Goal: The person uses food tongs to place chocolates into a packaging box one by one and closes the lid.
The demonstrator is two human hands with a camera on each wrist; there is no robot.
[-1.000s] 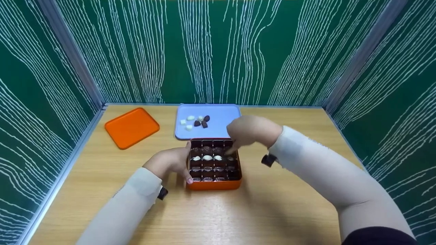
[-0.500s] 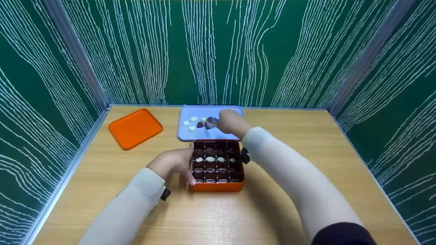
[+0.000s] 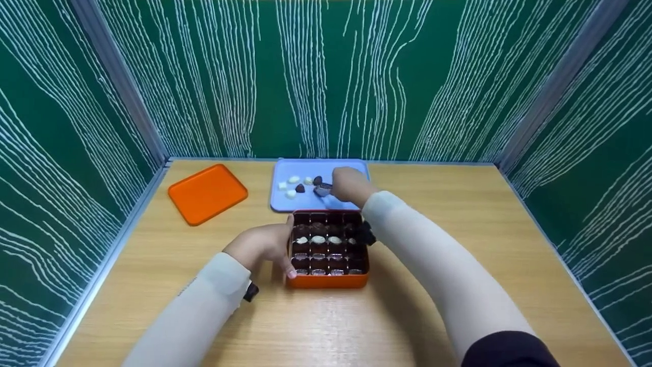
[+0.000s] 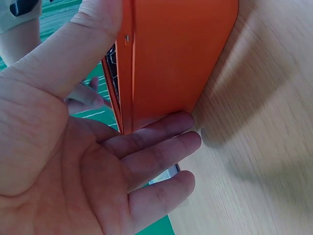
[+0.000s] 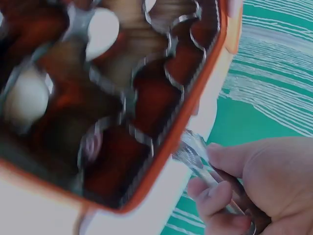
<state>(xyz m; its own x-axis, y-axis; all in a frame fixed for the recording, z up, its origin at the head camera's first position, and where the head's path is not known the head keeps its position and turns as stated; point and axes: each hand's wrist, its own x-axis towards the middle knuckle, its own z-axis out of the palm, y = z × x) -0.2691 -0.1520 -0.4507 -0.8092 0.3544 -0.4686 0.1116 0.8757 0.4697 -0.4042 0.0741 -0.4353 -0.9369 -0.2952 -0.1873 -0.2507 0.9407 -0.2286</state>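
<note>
1. Left hand (image 3: 265,244) has the box (image 3: 328,282) by its left side: thumb on the near corner, fingers spread toward the far one. From the wrist cam, three fingers are fairly straight and slightly apart, nothing else in them.
2. The box is smooth, glossy orange, squarish with rounded corners, sitting mid-table just in front of the blue tray (image 3: 305,165).
3. Inside it there's a shiny dark insert (image 3: 328,257) with scalloped dividers making a grid of pockets. I can see a row of pale rounded chocolates (image 3: 318,239), with dark ones behind.
4. Right hand (image 3: 349,184) is over the blue tray, fingers curled in tight on a pair of slim, shiny tongs (image 5: 193,159). Tips are down by the dark chocolates; can't tell if they've got one.
5. Blue tray is matte-looking, rounded corners, loose chocolates (image 3: 300,188) on its left half: pale blocks and ovals, dark chunky ones.
6. Flat orange tray (image 3: 208,194) with a raised rim lies off to the left, angled, on the wood-grain table (image 3: 153,280).
7. Green walls (image 3: 229,76) have wobbly white lines.
</note>
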